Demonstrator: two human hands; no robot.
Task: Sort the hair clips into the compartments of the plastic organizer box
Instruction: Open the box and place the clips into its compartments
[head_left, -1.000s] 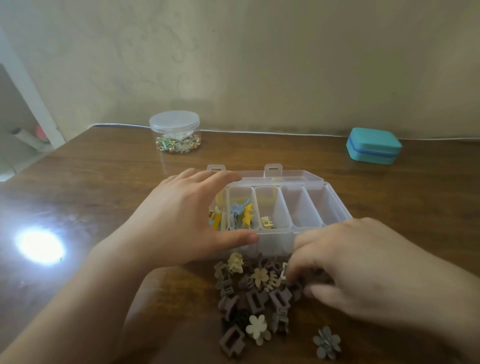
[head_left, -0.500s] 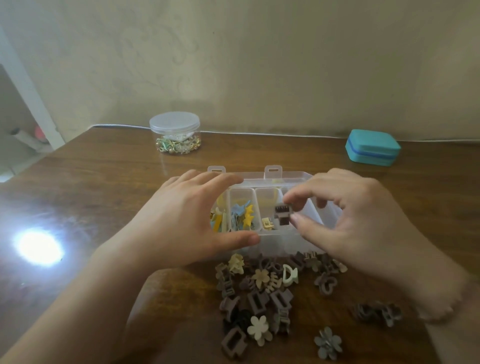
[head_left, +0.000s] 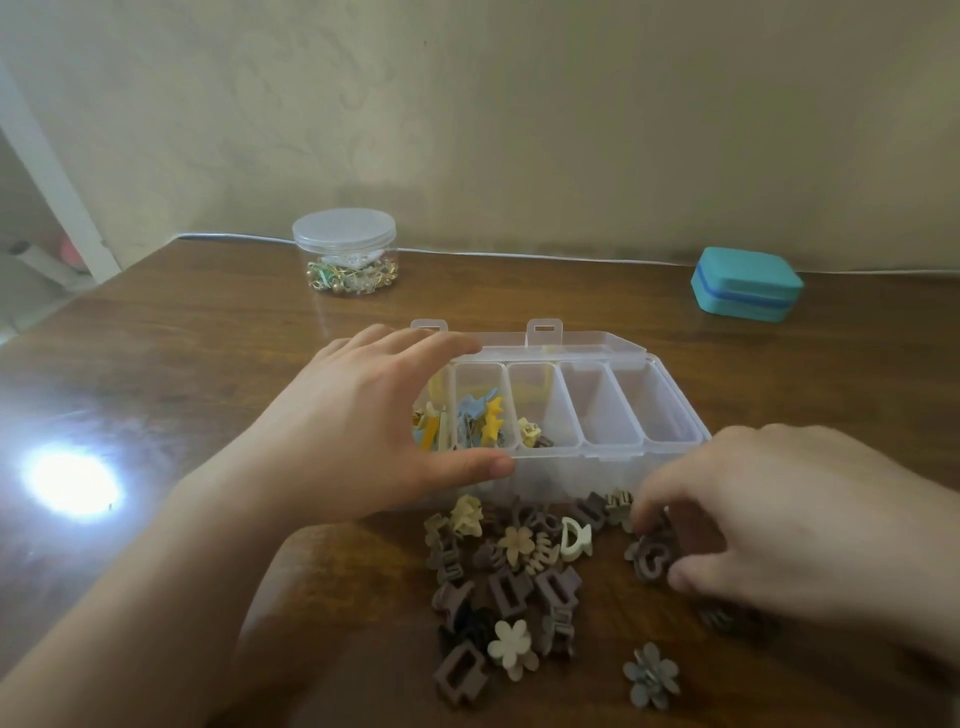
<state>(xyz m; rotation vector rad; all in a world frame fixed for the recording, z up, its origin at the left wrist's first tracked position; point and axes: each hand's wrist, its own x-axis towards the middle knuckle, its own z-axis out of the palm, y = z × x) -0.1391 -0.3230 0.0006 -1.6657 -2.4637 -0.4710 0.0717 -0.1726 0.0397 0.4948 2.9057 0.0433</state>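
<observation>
The clear plastic box (head_left: 597, 470) sits open in the middle of the brown table (head_left: 208, 364), its lid (head_left: 561, 345) folded flat behind it. Left hand (head_left: 363, 431) is on the box's left end: fingers spread wide over the far rim, thumb pressed along the near wall, so the box is pinched between them. Five compartments run left to right. The leftmost, partly hidden by the fingers, shows yellow and blue clips (head_left: 432, 426). The second holds blue and yellow star-shaped clips (head_left: 480, 418). The third has a pale yellow clip (head_left: 530, 431) with a small dark one just beside it at the near end. The two on the right look bare.

Just in front of the box lies the pile of hair clips (head_left: 506, 577), mostly brown and mauve blocks mixed with cream flowers. A cream flower clip (head_left: 511, 644) lies near the front of the heap, and a grey flower clip (head_left: 652, 674) lies apart to the right.

Right hand (head_left: 789, 519) is down at the pile's right edge, fingers curled, fingertips and thumb closing around a brown heart-shaped clip (head_left: 652, 558) that lies on the table. Whether it is actually gripped, I cannot tell.

At the back, a round clear jar (head_left: 344, 252) of small trinkets stands left, a teal case (head_left: 747, 285) right, and a white cable (head_left: 519, 255) runs along the wall. A bright glare spot (head_left: 72, 480) shines on the wood at left.
</observation>
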